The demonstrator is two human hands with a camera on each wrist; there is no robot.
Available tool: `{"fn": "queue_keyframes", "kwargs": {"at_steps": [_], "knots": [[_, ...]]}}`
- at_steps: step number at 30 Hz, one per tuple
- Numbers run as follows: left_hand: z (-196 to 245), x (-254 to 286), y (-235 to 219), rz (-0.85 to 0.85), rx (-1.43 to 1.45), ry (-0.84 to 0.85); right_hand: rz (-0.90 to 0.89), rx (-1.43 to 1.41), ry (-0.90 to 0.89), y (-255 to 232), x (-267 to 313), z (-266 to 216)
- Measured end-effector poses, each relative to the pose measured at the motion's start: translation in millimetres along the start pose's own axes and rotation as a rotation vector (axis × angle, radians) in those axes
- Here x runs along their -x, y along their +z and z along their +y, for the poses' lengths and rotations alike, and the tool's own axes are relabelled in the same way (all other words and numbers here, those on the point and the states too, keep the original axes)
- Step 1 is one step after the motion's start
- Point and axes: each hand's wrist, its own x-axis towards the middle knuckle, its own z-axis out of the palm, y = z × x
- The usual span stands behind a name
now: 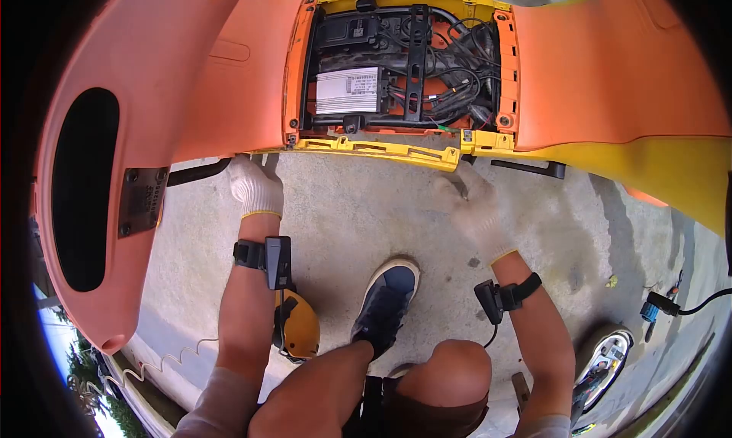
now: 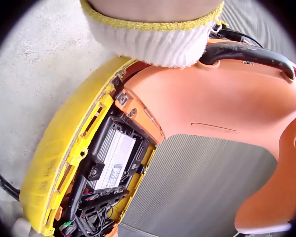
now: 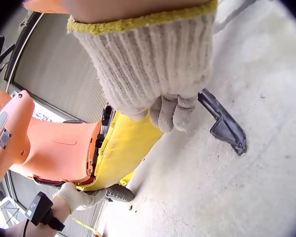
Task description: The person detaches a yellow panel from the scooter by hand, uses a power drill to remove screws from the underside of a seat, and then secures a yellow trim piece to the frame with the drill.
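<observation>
A long yellow side panel (image 1: 381,150) runs along the near side of an orange scooter body (image 1: 252,95). My left hand (image 1: 255,188), in a white knit glove, grips the panel's left end; its fingers are hidden in the left wrist view but show low on the panel in the right wrist view. Blurred in the head view, my gloved right hand (image 1: 470,202) holds the other end, with fingers (image 3: 167,113) curled at the yellow edge. Between the hands lies the open compartment, holding a silver finned controller box (image 1: 347,93) and bundled black wires (image 1: 461,80).
A black bar (image 1: 530,169) sticks out near my right hand. By my left forearm lies a rounded yellow-orange shell (image 1: 301,324). A blue-ended tool (image 1: 650,310) and an oval part (image 1: 606,362) lie to the right. My shoe (image 1: 385,301) stands between my arms.
</observation>
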Motion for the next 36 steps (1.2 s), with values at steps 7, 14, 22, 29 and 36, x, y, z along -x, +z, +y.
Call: {"fn": "queue_keyframes", "kwargs": {"at_steps": [7, 14, 22, 29, 36], "knots": [[65, 40, 23, 0.064, 0.494, -0.285, 0.235, -0.21, -0.02, -1, 10, 8], [71, 88, 33, -0.131, 0.665, -0.342, 0.466, -0.379, 0.017, 11, 11, -12], [74, 114, 69, -0.588, 0.808, -0.678, 0.767, 0.466, -0.533, -28, 13, -1], [98, 166, 118, -0.947, 0.973, -0.785, 0.629, 0.736, -0.585, -54, -2, -19], [102, 171, 139, -0.895, 0.922, -0.832, 0.723, 0.651, -0.627, -48, -18, -19]]}}
